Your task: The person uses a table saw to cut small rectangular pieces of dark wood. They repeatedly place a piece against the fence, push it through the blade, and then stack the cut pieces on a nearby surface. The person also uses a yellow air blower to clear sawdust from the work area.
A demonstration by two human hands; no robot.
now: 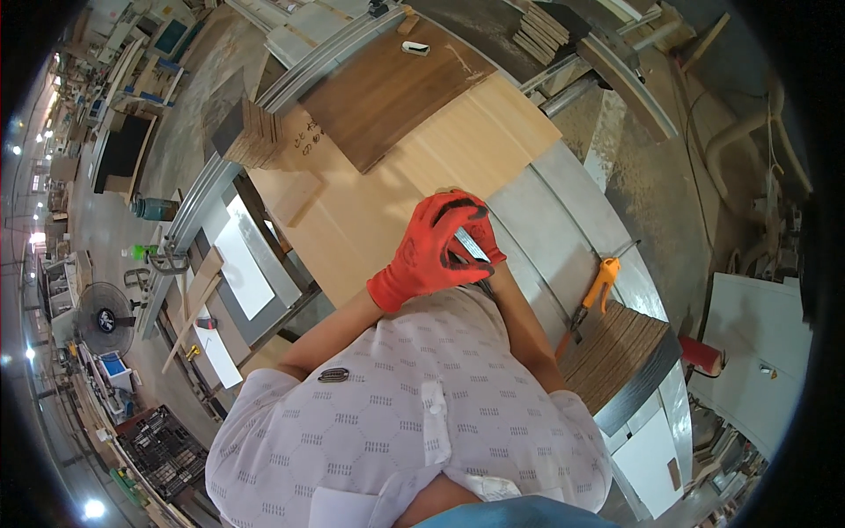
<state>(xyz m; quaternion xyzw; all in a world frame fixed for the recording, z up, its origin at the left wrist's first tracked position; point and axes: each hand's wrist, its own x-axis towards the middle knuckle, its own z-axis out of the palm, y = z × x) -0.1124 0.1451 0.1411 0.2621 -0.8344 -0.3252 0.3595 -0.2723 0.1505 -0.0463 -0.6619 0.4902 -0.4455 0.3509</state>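
Both my hands wear red gloves with black patches and meet in front of my chest, above the near edge of a light wood panel (352, 207). My left hand (422, 251) has its fingers curled round a small, flat, pale-faced thing (472, 245) with dark edges, whose kind I cannot make out. Close against it, my right hand (482, 231) is closed on the same thing, partly hidden behind the left fingers. A dark brown board (396, 97) lies on the far part of the panel, with a small white-and-black oblong item (415, 48) on top.
To the right, an orange air blow gun (600, 283) rests by a stack of brown boards (616, 352) on the grey metal table (550, 211). Another board stack (251, 136) and a wood block (297, 198) sit at the panel's left. A fan (106, 319) stands far left.
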